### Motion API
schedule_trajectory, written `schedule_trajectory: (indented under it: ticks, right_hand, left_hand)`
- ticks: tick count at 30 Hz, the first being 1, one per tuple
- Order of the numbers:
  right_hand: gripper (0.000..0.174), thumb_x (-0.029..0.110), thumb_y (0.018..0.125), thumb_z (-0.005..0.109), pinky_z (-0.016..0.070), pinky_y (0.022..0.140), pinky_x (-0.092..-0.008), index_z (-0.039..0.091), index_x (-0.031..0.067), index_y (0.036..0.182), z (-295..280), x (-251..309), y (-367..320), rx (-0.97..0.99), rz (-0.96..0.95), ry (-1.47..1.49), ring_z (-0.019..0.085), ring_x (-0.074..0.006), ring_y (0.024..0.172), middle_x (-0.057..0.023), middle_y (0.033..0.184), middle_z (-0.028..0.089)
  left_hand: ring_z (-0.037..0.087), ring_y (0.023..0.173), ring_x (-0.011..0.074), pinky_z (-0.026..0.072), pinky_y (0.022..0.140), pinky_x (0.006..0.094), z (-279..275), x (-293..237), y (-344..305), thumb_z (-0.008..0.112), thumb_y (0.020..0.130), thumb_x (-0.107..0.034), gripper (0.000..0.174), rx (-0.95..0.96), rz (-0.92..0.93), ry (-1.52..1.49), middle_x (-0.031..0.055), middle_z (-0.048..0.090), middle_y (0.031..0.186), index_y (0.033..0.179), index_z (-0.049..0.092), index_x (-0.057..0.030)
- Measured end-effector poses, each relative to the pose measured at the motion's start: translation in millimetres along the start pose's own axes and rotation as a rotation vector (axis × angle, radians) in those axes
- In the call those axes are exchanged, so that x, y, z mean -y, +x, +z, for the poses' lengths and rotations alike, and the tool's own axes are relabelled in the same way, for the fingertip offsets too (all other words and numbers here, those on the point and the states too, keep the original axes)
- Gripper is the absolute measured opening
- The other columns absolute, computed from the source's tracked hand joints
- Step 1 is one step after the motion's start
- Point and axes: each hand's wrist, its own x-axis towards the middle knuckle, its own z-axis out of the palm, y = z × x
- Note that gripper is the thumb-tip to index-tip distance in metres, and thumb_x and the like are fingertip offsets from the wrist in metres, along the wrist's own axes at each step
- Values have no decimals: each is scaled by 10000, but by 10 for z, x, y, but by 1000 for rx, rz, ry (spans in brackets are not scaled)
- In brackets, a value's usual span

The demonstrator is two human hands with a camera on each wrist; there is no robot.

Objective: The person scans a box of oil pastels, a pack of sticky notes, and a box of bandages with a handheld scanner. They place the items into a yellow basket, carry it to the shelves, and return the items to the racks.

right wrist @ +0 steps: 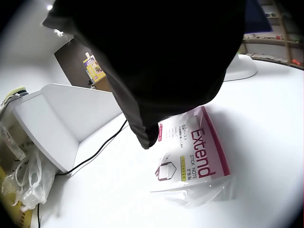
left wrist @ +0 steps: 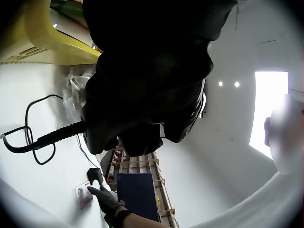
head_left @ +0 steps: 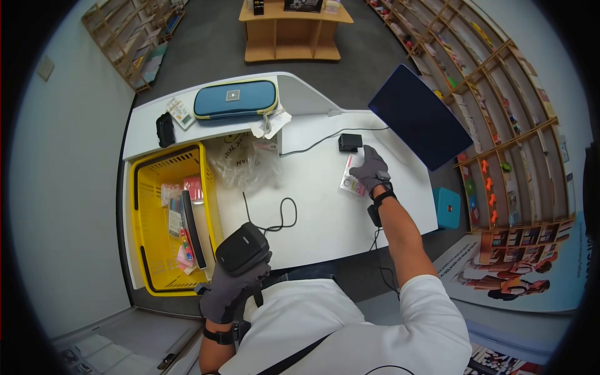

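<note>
My left hand, in a grey glove, grips a black barcode scanner above the desk's front edge. The scanner's cable shows coiled ridges in the left wrist view. My right hand, also gloved, is over a clear-wrapped pack of sticky notes marked "Extend". The pack lies on the white desk, its printed face up. In the right wrist view a dark fingertip is right at the pack's left edge; the glove hides its far part. A small black box stands just beyond the right hand.
At the left, a yellow basket holds several packaged items. Crumpled plastic bags lie under a raised shelf, which carries a blue case, a calculator and a black object. A monitor stands at the right back.
</note>
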Motion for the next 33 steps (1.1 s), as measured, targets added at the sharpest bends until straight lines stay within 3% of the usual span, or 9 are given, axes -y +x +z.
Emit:
schedule_trajectory:
  ticks: [4,8,13,17,21,24,29,32,33]
  right_hand:
    - [1209,540,603,920,487,1155,-409,415,107,1612,-194,143,30,326,21,-75,568,-330,1390,-156,1547,531]
    - [1312,533,528,935,497,1142,-409,376,78,1624,-158,96,28,393,-121,-319,565,-360,1376,-171,1510,556]
    - [1329,567,526,929,508,1120,-416,366,77,1625,-58,-7,142,415,-153,-304,580,-366,1353,-170,1493,570]
    - [1327,615,578,903,530,1077,-420,333,56,1637,-67,114,75,459,-8,-320,626,-363,1303,-205,1439,608]
    - [1285,695,625,903,576,980,-391,358,69,1606,-26,108,-56,405,101,-290,705,-318,1201,-182,1269,706]
    - [1116,639,714,873,593,928,-380,433,33,1541,10,23,-132,441,200,-175,728,-305,1149,-189,1163,739]
    - [932,550,752,854,594,922,-425,526,27,1450,-34,-34,-201,498,162,-245,743,-346,1062,-204,1144,751]
    - [877,550,789,829,601,860,-457,542,52,1451,-98,-22,-252,336,-354,-305,746,-358,964,-169,1154,761]
    - [877,550,789,829,601,860,-457,542,52,1451,-62,-20,-251,333,-351,-305,746,-358,964,-169,1154,761]
  left_hand:
    - [714,876,154,584,795,317,46,-50,18,762,896,-18,289,-30,14,30,90,772,1082,1183,735,0]
    - [722,888,161,590,804,325,47,4,38,770,894,-17,296,-54,27,17,94,774,1088,1187,731,-3]
    - [726,899,165,595,809,333,131,83,138,785,890,-7,328,-43,2,1,101,774,1099,1211,717,-8]
    - [739,986,144,613,855,317,113,188,196,862,825,-10,474,-37,-41,8,65,777,1115,1266,689,-35]
    - [733,920,171,602,826,327,154,179,192,790,890,5,358,-12,55,59,113,768,1110,1238,704,-9]
    - [735,929,173,605,834,327,152,179,182,788,892,2,360,-10,63,65,113,769,1112,1242,704,-7]
    - [743,956,181,612,852,333,79,188,124,785,897,-4,364,1,76,115,112,771,1116,1251,704,-6]
    - [746,976,185,613,865,335,76,127,80,790,894,-3,372,13,65,108,113,772,1124,1256,703,-6]
    - [748,986,187,614,872,337,77,114,68,793,893,-2,376,21,60,106,114,772,1128,1258,702,-6]
